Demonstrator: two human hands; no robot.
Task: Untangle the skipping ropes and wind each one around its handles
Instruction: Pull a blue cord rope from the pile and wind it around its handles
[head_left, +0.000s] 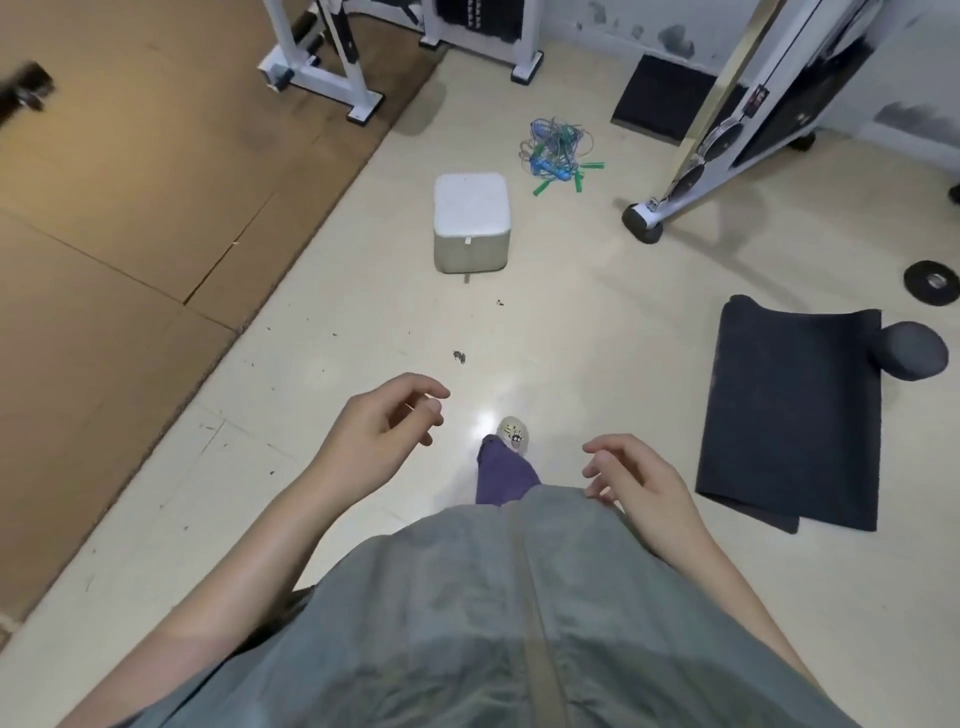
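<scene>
From the head view, the skipping ropes lie in one tangled heap of blue and green cord on the pale floor, far ahead of the person and well apart from both hands; several green handles stick out at the heap's near edge and a blue handle shows within the knot. Just beside the heap, nearer the person and to the left of it, sits a white-topped box-shaped stool (its top is shut or solid, so whether it contains anything cannot be told). The left hand hangs over the floor with fingers loosely curled and holds nothing. The right hand is likewise slack, fingers half bent above the grey trousers, also empty. One foot in a purple sock and pale slipper shows between the hands. To the right lies a dark mat, part unrolled, its rolled end at the far right corner, with a black weight plate beyond it. White gym frames stand at the far edge, and brown flooring covers the left side.
</scene>
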